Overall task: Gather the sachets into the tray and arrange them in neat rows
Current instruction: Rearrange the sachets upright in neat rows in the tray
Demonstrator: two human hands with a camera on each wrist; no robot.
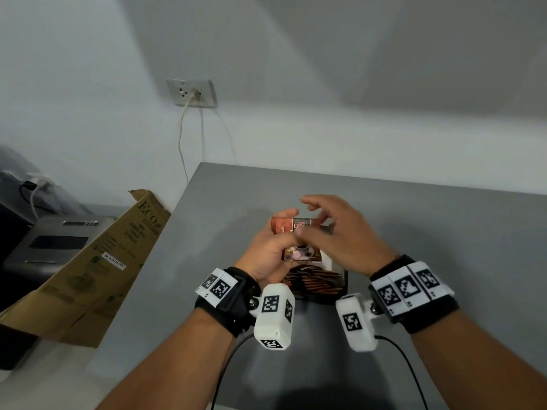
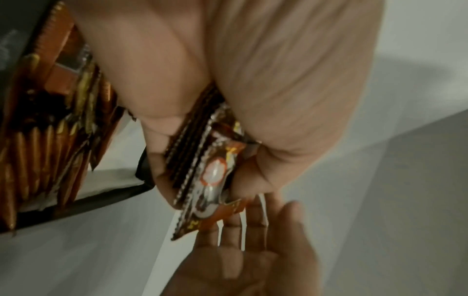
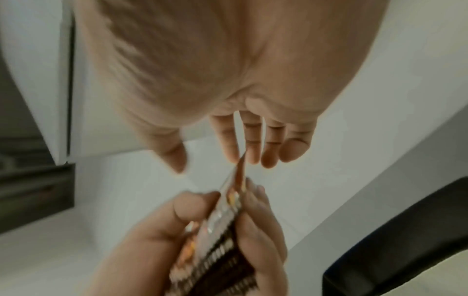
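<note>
My left hand (image 1: 281,247) grips a stack of brown and orange sachets (image 1: 296,229) upright, just above the far end of a black tray (image 1: 344,281). The left wrist view shows thumb and fingers clamped on the stack of sachets (image 2: 202,180). More sachets (image 1: 313,284) stand packed in a row inside the tray, seen again as the row of sachets (image 2: 38,144) in the tray (image 2: 106,197). My right hand (image 1: 322,220) hovers over the stack with straight, spread fingers (image 3: 249,140); their tips touch the top edge of the stack (image 3: 222,220). The frames are blurred.
The tray sits mid-way on a grey table (image 1: 444,247) against a white wall. A folded cardboard box (image 1: 97,261) leans at the table's left edge beside a grey appliance (image 1: 53,241). A wall socket (image 1: 192,93) with a cable hangs behind.
</note>
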